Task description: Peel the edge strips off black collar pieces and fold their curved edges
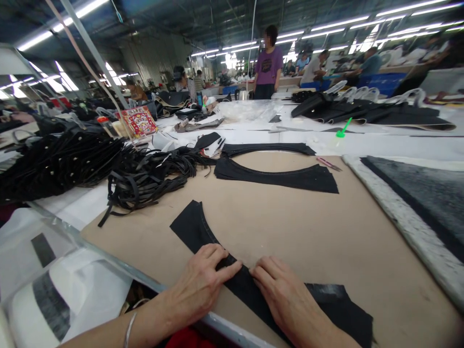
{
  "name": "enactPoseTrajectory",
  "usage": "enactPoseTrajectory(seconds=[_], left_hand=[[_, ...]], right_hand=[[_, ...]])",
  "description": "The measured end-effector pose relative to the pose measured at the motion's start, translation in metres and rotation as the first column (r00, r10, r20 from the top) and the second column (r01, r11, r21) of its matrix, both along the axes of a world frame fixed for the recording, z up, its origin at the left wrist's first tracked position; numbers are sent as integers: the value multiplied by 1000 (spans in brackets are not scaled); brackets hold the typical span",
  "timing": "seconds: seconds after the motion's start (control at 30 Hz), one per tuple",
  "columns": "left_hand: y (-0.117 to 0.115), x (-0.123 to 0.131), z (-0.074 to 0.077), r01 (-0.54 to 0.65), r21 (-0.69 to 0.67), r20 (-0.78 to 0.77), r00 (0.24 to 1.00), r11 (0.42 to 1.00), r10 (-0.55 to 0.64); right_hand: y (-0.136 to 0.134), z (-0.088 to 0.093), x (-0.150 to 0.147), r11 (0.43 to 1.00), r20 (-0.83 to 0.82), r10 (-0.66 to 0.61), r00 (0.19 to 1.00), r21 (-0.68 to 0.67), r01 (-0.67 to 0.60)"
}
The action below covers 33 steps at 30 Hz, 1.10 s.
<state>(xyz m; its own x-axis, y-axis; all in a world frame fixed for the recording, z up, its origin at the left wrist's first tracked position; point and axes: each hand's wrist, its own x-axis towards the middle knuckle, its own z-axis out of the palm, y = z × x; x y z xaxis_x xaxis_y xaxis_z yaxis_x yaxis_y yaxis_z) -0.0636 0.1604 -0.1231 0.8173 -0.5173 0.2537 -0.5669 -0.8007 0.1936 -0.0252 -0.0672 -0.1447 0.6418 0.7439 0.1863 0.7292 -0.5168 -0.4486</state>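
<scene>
Two-handed, best to press evenly along the curved strip (243, 290), with left hand (203, 275) and right hand (284, 290) half-curled on it, unclear if pinching.

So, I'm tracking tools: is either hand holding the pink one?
No, the pink tool lies well apart from the left hand and right hand.

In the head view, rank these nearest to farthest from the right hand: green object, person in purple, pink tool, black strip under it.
1. Black strip: partly under the right hand.
2. Pink tool: right, on the brown mat.
3. Green object: ahead, beyond the pink tool.
4. Person in purple: standing well back.
</scene>
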Motion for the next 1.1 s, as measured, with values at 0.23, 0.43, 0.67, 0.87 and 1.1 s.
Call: enactPoseTrajectory(seconds=[0.23, 0.43, 0.67, 0.87, 1.1], left_hand=[[-7, -5, -1, -26, -17, 29, 999, 1000, 27], [-24, -11, -4, 40, -63, -22, 999, 997, -41], [4, 18, 1, 101, -26, -32, 994, 995, -102], [-6, 23, 2, -22, -151, -72, 997, 988, 12], [-25, 16, -11, -29, -208, -103, 995, 978, 8]], right_hand=[[-9, 8, -3, 999, -36, 14, 999, -30, -16], [-9, 8, -5, 1000, -14, -11, 1000, -16, 11], [25, 13, 4, 984, 67, -149, 987, -89, 155], [31, 15, 11, 974, 46, -223, 974, -37, 224], [17, 15, 6, 984, 16, -177, 984, -34, 178]])
